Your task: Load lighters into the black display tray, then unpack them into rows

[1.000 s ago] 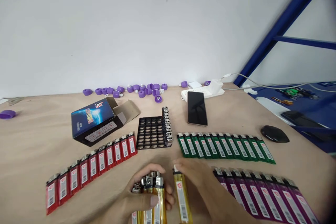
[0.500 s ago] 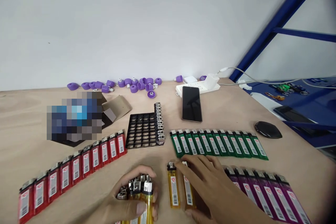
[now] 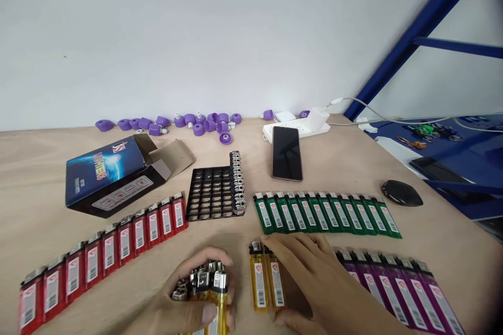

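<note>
Two yellow lighters [image 3: 268, 282] lie flat on the tabletop [image 3: 440, 256], and our released right grip [image 3: 314, 285] rests open against them. Our left grip [image 3: 192, 293] is clenched around a bunch of yellow lighters [image 3: 218, 293], near the row of red lighters [image 3: 104, 256].

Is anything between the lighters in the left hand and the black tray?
Nothing visible: only tabletop lies between the yellow lighters in the left hand and the black tray. The red lighters end left of that gap.
</note>
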`<state>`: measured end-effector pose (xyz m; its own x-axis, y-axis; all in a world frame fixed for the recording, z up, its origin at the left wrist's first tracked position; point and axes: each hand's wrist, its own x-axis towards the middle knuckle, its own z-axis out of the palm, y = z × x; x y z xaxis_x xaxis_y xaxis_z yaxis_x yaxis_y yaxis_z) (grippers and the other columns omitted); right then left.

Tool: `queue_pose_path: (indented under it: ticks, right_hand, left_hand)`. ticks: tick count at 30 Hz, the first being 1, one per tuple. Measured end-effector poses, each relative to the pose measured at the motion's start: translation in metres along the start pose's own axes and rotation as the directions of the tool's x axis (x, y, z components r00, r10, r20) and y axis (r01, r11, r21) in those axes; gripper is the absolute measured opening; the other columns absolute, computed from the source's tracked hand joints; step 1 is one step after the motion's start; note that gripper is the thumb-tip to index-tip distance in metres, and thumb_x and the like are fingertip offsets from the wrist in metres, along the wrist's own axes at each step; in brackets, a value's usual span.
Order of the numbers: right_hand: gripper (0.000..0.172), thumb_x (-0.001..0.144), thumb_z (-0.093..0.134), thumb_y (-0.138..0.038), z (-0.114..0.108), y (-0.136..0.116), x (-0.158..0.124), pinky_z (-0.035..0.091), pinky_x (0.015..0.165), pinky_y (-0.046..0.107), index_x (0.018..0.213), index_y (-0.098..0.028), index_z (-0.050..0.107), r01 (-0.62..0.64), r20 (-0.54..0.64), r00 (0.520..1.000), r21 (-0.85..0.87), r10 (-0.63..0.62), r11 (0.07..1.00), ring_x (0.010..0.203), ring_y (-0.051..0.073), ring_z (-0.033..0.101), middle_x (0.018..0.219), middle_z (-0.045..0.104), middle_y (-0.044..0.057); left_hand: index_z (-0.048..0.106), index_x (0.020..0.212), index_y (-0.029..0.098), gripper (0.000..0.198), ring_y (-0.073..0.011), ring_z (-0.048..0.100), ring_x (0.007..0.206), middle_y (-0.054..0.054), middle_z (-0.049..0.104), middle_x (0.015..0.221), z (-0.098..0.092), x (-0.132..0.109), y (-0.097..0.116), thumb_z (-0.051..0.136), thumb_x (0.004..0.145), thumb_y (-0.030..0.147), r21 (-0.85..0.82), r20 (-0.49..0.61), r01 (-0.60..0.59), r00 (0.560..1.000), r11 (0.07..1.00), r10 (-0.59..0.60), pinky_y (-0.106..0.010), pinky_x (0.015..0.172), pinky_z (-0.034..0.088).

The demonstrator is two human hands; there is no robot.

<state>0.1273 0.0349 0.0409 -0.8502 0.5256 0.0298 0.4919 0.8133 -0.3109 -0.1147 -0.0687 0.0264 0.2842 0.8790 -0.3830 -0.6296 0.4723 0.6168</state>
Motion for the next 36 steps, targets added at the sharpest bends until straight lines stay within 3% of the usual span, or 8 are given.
queue_pose_path:
  ticks: [8,17,26,29,32,34,36]
  right_hand:
    - [0.083,0.068,0.079,-0.024,-0.005,-0.003,0.003,0.054,0.087,0.046,0.14,-0.017,0.04,0.096,-0.105,0.989,-0.114,-0.108,0.989,0.111,0.031,0.062,0.128,0.067,0.011]
    - [0.085,0.069,0.078,-0.017,0.0,-0.003,-0.002,0.052,0.094,0.046,0.144,-0.022,0.038,0.043,-0.063,0.997,-0.018,-0.045,0.999,0.115,0.029,0.061,0.131,0.065,0.007]
    - [0.092,0.07,0.081,-0.023,0.003,-0.001,-0.002,0.055,0.09,0.046,0.149,-0.025,0.034,0.02,-0.027,0.999,0.007,-0.02,1.0,0.117,0.03,0.059,0.137,0.061,0.009]
    - [0.082,0.078,0.078,-0.036,0.003,0.0,-0.003,0.054,0.092,0.044,0.147,-0.023,0.038,0.073,-0.106,0.992,-0.01,-0.074,0.997,0.119,0.03,0.058,0.137,0.06,0.012]
    - [0.063,0.093,0.057,-0.056,0.008,-0.005,-0.004,0.051,0.094,0.044,0.144,-0.022,0.041,0.196,-0.222,0.957,0.014,-0.188,0.98,0.121,0.029,0.058,0.134,0.062,0.014]
    - [0.054,0.1,0.047,-0.053,0.013,-0.014,-0.004,0.048,0.098,0.043,0.144,-0.023,0.042,0.268,-0.287,0.922,-0.009,-0.259,0.963,0.125,0.026,0.056,0.134,0.063,0.013]
    - [0.044,0.101,0.051,-0.04,0.018,-0.025,-0.002,0.045,0.103,0.042,0.142,-0.024,0.045,0.301,-0.298,0.904,-0.062,-0.306,0.952,0.129,0.024,0.054,0.135,0.063,0.01]
  left_hand:
    - [0.068,0.111,0.023,0.043,-0.0236,0.068,0.083,-0.004,0.069,0.09,-0.005,0.002,-0.002,0.085,0.071,0.028,0.008,-0.025,0.039,0.999,0.999,-0.039,-0.037,0.08,0.049]
    - [0.067,0.114,0.024,0.046,-0.0263,0.069,0.087,-0.005,0.071,0.093,-0.007,-0.001,-0.002,0.084,0.072,0.028,0.047,-0.044,0.045,0.998,0.998,-0.043,-0.037,0.079,0.05]
    - [0.066,0.117,0.023,0.045,-0.028,0.07,0.093,-0.006,0.071,0.099,-0.007,-0.004,-0.002,0.082,0.075,0.025,0.072,-0.063,0.051,0.997,0.996,-0.046,-0.039,0.085,0.05]
    - [0.067,0.115,0.024,0.046,-0.0273,0.069,0.089,-0.006,0.071,0.096,-0.004,-0.003,-0.002,0.083,0.073,0.028,0.07,-0.055,0.039,0.998,0.997,-0.035,-0.039,0.083,0.051]
    - [0.068,0.113,0.023,0.045,-0.0254,0.069,0.085,-0.004,0.071,0.09,0.001,-0.001,-0.002,0.085,0.071,0.028,0.084,-0.053,0.012,0.999,0.996,-0.008,-0.04,0.084,0.05]
    - [0.07,0.11,0.023,0.042,-0.025,0.068,0.085,-0.003,0.071,0.089,0.004,0.001,-0.003,0.085,0.072,0.027,0.1,-0.056,-0.004,0.998,0.995,0.009,-0.04,0.086,0.049]
    - [0.071,0.108,0.024,0.039,-0.0255,0.067,0.09,-0.003,0.072,0.09,0.007,0.002,-0.004,0.084,0.072,0.025,0.113,-0.067,-0.02,0.997,0.993,0.027,-0.038,0.088,0.049]
